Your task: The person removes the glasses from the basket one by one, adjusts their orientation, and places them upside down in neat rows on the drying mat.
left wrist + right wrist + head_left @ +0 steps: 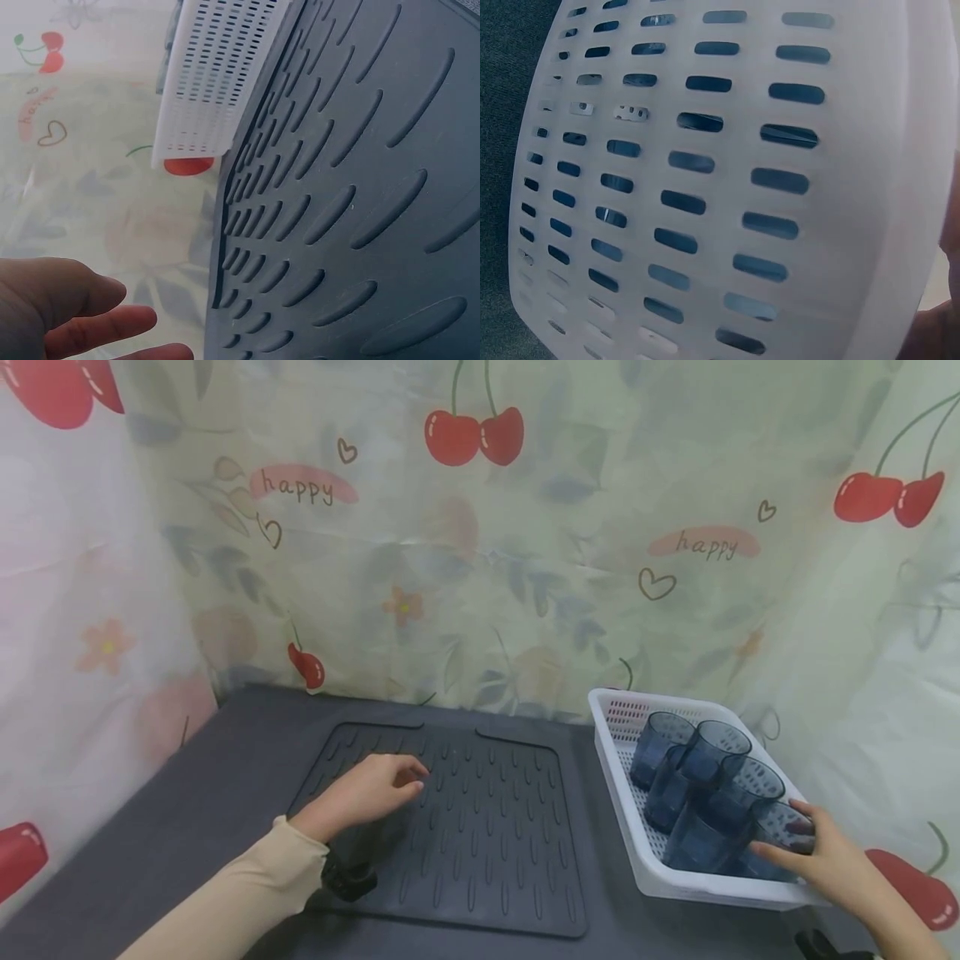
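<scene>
1. Cherry-printed sheets (540, 568) are walling in a desk (217, 768), forming a curtained-off booth.
2. A ribbed mat (487, 831) and a basket (624, 814) of glasses (697, 764) are lending it a kitchen-like look.

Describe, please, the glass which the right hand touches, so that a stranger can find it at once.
On the dark table, right of the ridged mat, is a white perforated basket. Among the blue glasses inside, look for the glass in the near right corner. Unlike its neighbours, it has the right hand on it.
</scene>
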`<move>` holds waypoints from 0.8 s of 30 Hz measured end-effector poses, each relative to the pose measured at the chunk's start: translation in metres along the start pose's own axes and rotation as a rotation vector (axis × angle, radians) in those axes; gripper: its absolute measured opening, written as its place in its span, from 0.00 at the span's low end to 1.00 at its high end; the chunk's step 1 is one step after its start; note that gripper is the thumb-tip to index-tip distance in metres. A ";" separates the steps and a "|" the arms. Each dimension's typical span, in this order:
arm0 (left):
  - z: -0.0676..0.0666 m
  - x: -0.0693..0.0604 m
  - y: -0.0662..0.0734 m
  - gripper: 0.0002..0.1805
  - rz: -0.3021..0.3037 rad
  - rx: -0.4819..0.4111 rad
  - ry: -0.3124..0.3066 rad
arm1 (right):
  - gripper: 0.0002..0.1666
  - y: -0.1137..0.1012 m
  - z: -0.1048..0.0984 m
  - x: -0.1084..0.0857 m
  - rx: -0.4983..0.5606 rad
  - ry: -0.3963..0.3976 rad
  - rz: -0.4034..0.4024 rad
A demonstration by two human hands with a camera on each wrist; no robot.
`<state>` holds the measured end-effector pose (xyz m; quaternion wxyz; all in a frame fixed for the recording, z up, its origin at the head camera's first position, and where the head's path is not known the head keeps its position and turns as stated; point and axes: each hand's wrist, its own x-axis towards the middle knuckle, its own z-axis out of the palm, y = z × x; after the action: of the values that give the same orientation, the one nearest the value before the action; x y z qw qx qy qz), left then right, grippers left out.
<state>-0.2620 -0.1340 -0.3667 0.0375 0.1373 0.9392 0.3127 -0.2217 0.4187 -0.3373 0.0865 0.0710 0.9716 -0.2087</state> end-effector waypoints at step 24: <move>0.001 0.000 -0.001 0.12 -0.015 0.006 0.003 | 0.68 0.000 0.000 0.001 -0.003 0.099 0.056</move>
<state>-0.2620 -0.1345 -0.3679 0.0380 0.1298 0.9412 0.3096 -0.2225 0.4193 -0.3372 0.0443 0.1080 0.9726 -0.2011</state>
